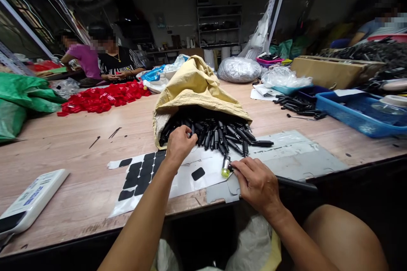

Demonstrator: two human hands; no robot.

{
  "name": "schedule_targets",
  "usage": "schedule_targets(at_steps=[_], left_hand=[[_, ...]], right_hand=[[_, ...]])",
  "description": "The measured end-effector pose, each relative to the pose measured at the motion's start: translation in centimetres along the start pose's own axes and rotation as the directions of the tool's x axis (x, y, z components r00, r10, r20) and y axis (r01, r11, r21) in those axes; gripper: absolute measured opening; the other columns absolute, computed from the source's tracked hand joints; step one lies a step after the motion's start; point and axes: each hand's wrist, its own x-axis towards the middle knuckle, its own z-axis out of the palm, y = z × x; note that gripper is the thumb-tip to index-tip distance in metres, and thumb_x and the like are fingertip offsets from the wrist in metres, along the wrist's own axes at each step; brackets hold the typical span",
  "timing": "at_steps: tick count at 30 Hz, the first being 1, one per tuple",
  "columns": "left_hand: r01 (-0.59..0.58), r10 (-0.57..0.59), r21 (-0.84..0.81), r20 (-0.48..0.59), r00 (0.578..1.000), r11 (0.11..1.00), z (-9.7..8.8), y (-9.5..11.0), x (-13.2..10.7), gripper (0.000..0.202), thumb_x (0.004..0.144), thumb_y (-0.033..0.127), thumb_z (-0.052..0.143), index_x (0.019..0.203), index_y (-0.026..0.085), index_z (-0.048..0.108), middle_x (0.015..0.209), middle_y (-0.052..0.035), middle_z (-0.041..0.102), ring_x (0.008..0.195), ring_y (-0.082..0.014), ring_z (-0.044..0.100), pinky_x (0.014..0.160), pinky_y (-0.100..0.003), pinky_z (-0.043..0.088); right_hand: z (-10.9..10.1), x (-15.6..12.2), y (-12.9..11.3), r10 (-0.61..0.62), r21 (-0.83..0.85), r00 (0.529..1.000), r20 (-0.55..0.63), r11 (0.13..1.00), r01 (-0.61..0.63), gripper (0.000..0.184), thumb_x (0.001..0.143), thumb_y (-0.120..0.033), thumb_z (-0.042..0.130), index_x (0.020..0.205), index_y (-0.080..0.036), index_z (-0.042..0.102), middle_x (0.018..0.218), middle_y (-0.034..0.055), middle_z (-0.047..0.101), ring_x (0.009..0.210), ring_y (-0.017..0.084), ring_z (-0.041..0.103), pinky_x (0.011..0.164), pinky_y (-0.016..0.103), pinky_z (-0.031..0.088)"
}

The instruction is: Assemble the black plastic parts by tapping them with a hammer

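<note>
A yellow woven sack (pixel 203 80) lies with its mouth toward me, and black cylindrical parts (pixel 219 135) spill out of it. My left hand (pixel 180 144) is at the left of this pile, thumb and forefinger closed around one black part; its far side is hidden. In my right hand (pixel 257 182) is a small hammer with a metal head (pixel 226 165), a yellow-green face and a black handle (pixel 297 183) sticking out to the right. Its head rests near the table edge, just below the pile. Black rounded-square stickers (pixel 144 173) lie on a white backing sheet left of my hands.
A grey board (pixel 295 152) lies under the right side of the pile. A white electronic device (pixel 32 201) is at left. Red pieces (pixel 104 97), a green sack (pixel 25 101) and a blue tray (pixel 362 112) stand farther out. Two people sit across at the left.
</note>
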Motion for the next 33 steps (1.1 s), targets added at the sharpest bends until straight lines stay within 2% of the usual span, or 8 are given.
schedule_targets(at_steps=[4, 8, 14, 17, 20, 25, 29, 33], left_hand=[[0.008, -0.008, 0.102, -0.001, 1.000, 0.995, 1.4, -0.3, 1.1, 0.023, 0.074, 0.027, 0.066, 0.096, 0.021, 0.066, 0.080, -0.0035, 0.068, 0.077, -0.0228, 0.063, 0.069, -0.032, 0.043], [0.034, -0.034, 0.045, -0.007, 0.999, 0.998, 0.2, -0.4, 0.1, 0.022, 0.074, 0.023, 0.063, 0.096, 0.022, 0.065, 0.070, 0.0005, 0.064, 0.071, -0.0201, 0.061, 0.066, -0.029, 0.041], [-0.074, 0.074, -0.008, -0.023, 0.997, 0.997, -2.7, -0.7, -6.0, 0.020, 0.083, 0.030, 0.061, 0.101, 0.023, 0.065, 0.069, 0.0031, 0.062, 0.063, -0.0158, 0.058, 0.061, -0.026, 0.039], [-0.168, 0.171, 0.099, -0.020, 0.985, 0.981, -2.2, -0.2, -9.8, 0.028, 0.083, 0.026, 0.060, 0.111, 0.025, 0.064, 0.078, 0.0017, 0.065, 0.066, -0.0164, 0.059, 0.062, -0.027, 0.039], [-0.245, 0.235, 0.153, 0.082, 0.969, 0.957, -1.0, 0.6, -11.8, 0.021, 0.081, 0.020, 0.059, 0.100, 0.024, 0.067, 0.084, -0.0008, 0.067, 0.071, -0.0180, 0.060, 0.064, -0.028, 0.040], [-0.277, 0.275, -0.034, 0.277, 0.921, 0.960, -0.9, 0.8, -10.9, 0.035, 0.074, 0.028, 0.071, 0.108, 0.021, 0.068, 0.087, -0.0019, 0.064, 0.078, -0.0206, 0.060, 0.071, -0.031, 0.045], [-0.385, 0.408, -0.139, 0.232, 0.883, 0.912, -1.5, -1.4, -8.6, 0.046, 0.070, 0.015, 0.068, 0.115, 0.024, 0.068, 0.108, -0.0047, 0.063, 0.105, -0.0258, 0.056, 0.095, -0.038, 0.045], [-0.382, 0.434, -0.224, 0.282, 0.855, 0.897, -0.6, -3.1, -7.2, 0.037, 0.077, 0.027, 0.073, 0.114, 0.025, 0.071, 0.112, -0.0056, 0.064, 0.108, -0.0278, 0.053, 0.098, -0.042, 0.043]], right_hand=[[-0.1, 0.0, 0.0, 0.010, -0.012, 1.000, 0.005, 1.000, -0.010, 0.020, 0.094, -0.020, 0.055, 0.109, -0.023, 0.068, 0.095, 0.0048, 0.066, 0.090, 0.021, 0.058, 0.083, 0.034, 0.044], [0.0, 0.0, 0.0, 0.015, -0.016, 1.000, 0.016, 1.000, -0.014, 0.020, 0.094, -0.020, 0.055, 0.109, -0.023, 0.068, 0.096, 0.0051, 0.066, 0.090, 0.021, 0.057, 0.083, 0.034, 0.044], [0.1, -0.1, 0.0, 0.023, -0.020, 1.000, 0.020, 1.000, -0.022, 0.020, 0.093, -0.019, 0.057, 0.108, -0.024, 0.068, 0.095, 0.0043, 0.065, 0.091, 0.022, 0.056, 0.083, 0.035, 0.043], [0.1, -0.1, 0.0, 0.031, -0.023, 0.999, 0.024, 0.999, -0.030, 0.020, 0.092, -0.018, 0.058, 0.109, -0.023, 0.068, 0.095, 0.0044, 0.065, 0.092, 0.022, 0.056, 0.083, 0.035, 0.043], [0.1, -0.1, 0.0, 0.029, -0.028, 0.999, 0.024, 0.999, -0.028, 0.020, 0.092, -0.019, 0.057, 0.108, -0.023, 0.068, 0.096, 0.0047, 0.065, 0.093, 0.022, 0.056, 0.084, 0.035, 0.043], [0.1, -0.2, 0.0, 0.025, -0.036, 0.999, 0.023, 0.999, -0.024, 0.021, 0.092, -0.018, 0.057, 0.109, -0.023, 0.068, 0.095, 0.0045, 0.065, 0.091, 0.022, 0.056, 0.083, 0.035, 0.042], [0.1, -0.2, -0.1, 0.038, -0.046, 0.999, 0.022, 0.998, -0.037, 0.022, 0.091, -0.018, 0.058, 0.109, -0.024, 0.068, 0.094, 0.0039, 0.065, 0.089, 0.022, 0.055, 0.081, 0.034, 0.041], [0.0, -0.1, -0.2, 0.046, -0.045, 0.999, 0.028, 0.998, -0.045, 0.021, 0.091, -0.018, 0.058, 0.109, -0.024, 0.068, 0.094, 0.0038, 0.065, 0.090, 0.022, 0.055, 0.083, 0.034, 0.041]])
